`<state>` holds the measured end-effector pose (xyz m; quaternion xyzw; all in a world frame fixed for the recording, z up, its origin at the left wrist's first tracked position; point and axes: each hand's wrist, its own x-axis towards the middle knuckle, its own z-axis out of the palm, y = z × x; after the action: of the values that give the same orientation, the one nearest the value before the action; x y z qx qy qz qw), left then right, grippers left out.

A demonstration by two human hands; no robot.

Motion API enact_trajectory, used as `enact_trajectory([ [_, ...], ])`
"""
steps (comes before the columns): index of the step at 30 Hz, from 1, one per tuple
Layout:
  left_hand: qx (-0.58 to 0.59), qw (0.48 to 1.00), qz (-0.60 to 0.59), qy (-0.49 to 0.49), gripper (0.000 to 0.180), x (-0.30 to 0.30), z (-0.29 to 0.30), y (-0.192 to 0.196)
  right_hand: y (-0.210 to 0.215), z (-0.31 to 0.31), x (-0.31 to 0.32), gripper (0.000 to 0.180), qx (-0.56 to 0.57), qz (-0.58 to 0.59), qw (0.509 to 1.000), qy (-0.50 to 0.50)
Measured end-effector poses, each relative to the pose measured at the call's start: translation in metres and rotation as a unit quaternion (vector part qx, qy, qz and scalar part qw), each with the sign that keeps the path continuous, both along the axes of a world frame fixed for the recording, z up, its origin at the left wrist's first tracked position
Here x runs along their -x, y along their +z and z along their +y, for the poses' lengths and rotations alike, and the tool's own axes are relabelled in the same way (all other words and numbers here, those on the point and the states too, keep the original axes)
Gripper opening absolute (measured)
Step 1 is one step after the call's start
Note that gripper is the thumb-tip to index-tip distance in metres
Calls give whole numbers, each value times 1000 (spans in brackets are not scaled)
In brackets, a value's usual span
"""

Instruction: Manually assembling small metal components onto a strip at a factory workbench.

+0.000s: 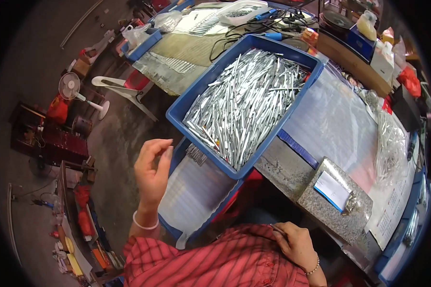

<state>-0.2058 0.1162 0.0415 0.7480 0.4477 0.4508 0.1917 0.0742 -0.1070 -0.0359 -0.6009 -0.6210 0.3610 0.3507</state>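
Note:
A blue plastic bin [203,155] is heaped with thin, silvery metal strips [244,105]. It rests partly on the table and juts out over a second blue tray [167,222]. That lower tray has a pale sheet and a small bundle of thin grey pieces [196,154] in it. My left hand [152,167] is raised beside the bin's near left corner, thumb and bent fingers apart, with nothing visible between them. Against the front of my red checked shirt, my right hand [297,244] is closed; a thin greyish edge shows at its fingertips, too small to name.
On the right a granite block [342,210] bears a small white notepad [331,190], near a clear plastic bag [390,148]. Black cables [263,28] and a white container [242,12] occupy the table's far side. A white fan [69,86] stands at left.

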Motion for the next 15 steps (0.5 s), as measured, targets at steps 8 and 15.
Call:
enact_trajectory([
  [8,71,793,-435,-421,20,-132,-90,102,5,-22,-9,23,-7,-23,999,-27],
  [15,-16,683,-484,-547,11,-126,-83,106,2,-41,-12,18,26,7,998,-53],
])
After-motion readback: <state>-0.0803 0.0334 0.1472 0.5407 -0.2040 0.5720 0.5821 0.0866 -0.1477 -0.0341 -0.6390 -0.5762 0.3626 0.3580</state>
